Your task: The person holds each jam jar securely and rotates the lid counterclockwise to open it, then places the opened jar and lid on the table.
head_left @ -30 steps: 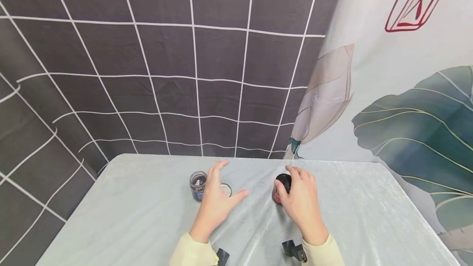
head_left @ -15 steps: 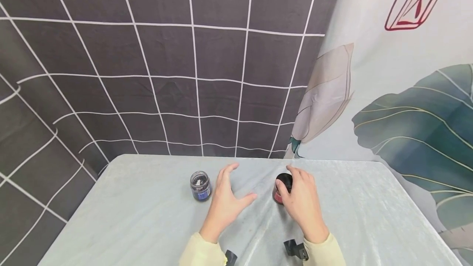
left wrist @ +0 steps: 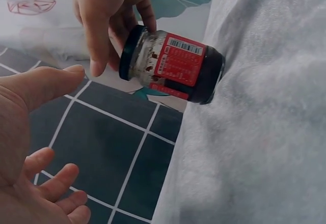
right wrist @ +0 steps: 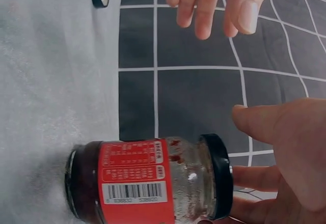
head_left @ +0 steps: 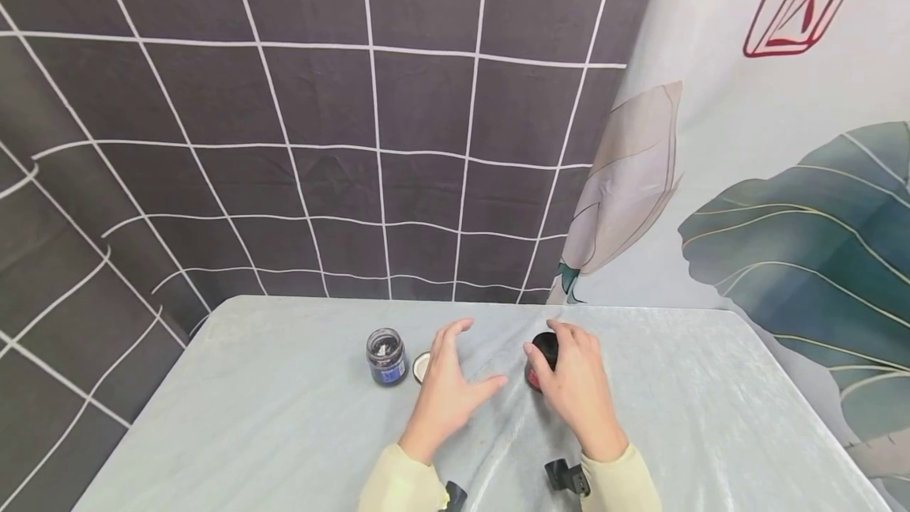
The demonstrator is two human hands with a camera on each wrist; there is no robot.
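Observation:
A glass jar with a red label and black lid [right wrist: 135, 183] stands upright on the table, dark contents low inside. My right hand [head_left: 579, 385] is at its lid, fingers behind the lid and thumb held apart from it in the right wrist view. My left hand [head_left: 451, 393] hovers to the left of that jar, fingers spread and holding nothing; the left wrist view shows a gap between its thumb and the jar. Further left stands a lidless glass jar with a blue label [head_left: 387, 358]. A loose lid [head_left: 421, 367] lies beside it, partly hidden by my left hand.
A pale grey cloth [head_left: 249, 401] with soft wrinkles covers the table. Behind its far edge hangs a dark curtain with a white grid [head_left: 419, 117]. A white curtain with leaf prints [head_left: 711, 148] hangs on the right.
My left hand has moved right, away from the blue-labelled jar and towards the red-labelled one, uncovering the open jar. My right hand has stayed nearly still by the red-labelled jar.

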